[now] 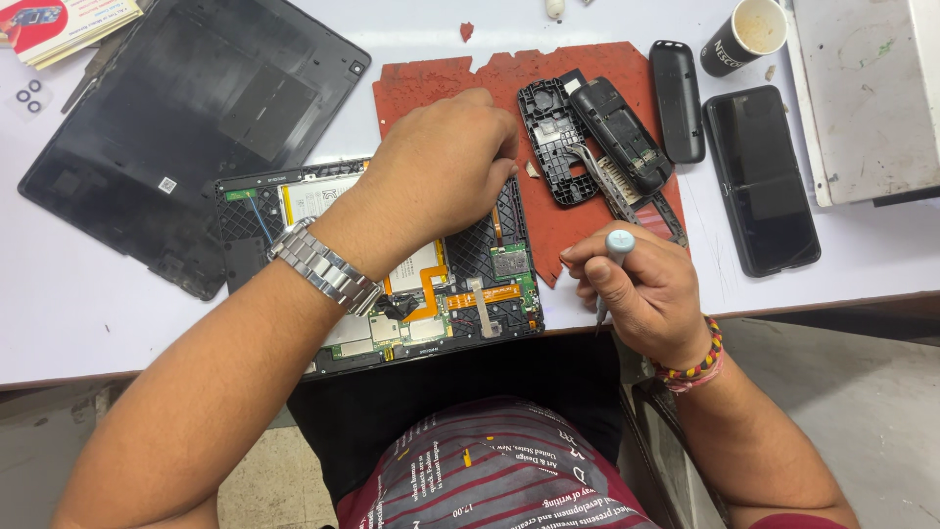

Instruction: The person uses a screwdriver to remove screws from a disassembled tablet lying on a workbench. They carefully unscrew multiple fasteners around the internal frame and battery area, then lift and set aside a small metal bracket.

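A white work table (98,294) fills the view, and its front edge runs right in front of the person's lap.

The opened tablet (431,284) lies at that front edge, its inside parts showing — a yellow-orange flat cable, small green boards and a pale battery. Its near side looks like it hangs a tiny bit over the table edge, so a hard push could tip it off.

The left hand (441,167) presses down on the top of the tablet. Its fingers are curled and bunched together at the far rim, but I cannot tell if they pinch anything there. A metal watch (323,266) sits on that wrist, close above the bare boards; it could scrape or catch the thin cable.

The right hand (641,289) is closed around a small screwdriver (615,257), tip pointing down, just beside the tablet's right side. A slip could poke a board.

Behind lies a torn red mat (450,73) with a taken-apart small phone (597,137) on it. A big black back cover (186,118) rests to the left, a dark phone (762,176) to the right, and a paper cup (749,34) near the far corner — a wide swing of an arm could knock it over. The most open room is on the left front of the table.
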The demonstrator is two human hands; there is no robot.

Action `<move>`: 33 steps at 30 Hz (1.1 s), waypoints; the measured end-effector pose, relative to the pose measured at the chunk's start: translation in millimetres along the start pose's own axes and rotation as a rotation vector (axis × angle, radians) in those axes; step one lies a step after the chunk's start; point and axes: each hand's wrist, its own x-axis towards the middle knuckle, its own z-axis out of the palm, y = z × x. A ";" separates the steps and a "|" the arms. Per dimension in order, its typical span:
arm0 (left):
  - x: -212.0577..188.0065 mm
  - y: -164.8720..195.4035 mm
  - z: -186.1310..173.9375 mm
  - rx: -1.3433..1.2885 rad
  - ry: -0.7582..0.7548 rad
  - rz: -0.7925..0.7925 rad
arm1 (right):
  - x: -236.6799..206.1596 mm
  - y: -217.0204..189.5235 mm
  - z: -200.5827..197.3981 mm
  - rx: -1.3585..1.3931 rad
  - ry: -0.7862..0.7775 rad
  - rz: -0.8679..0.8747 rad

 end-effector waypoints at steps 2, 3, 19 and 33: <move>0.4 1.1 2.4 -0.011 0.016 0.001 | 0.0 -0.2 -0.3 -0.004 -0.002 0.004; 0.3 1.5 3.4 -0.017 0.024 0.002 | 0.1 -0.5 -0.4 -0.006 -0.004 0.006; -1.4 5.9 3.0 -0.148 -0.001 0.019 | 0.8 0.0 0.6 0.005 0.001 0.007; 0.4 4.9 -1.1 -0.032 0.014 0.053 | 1.7 -1.4 0.5 -0.014 -0.002 -0.006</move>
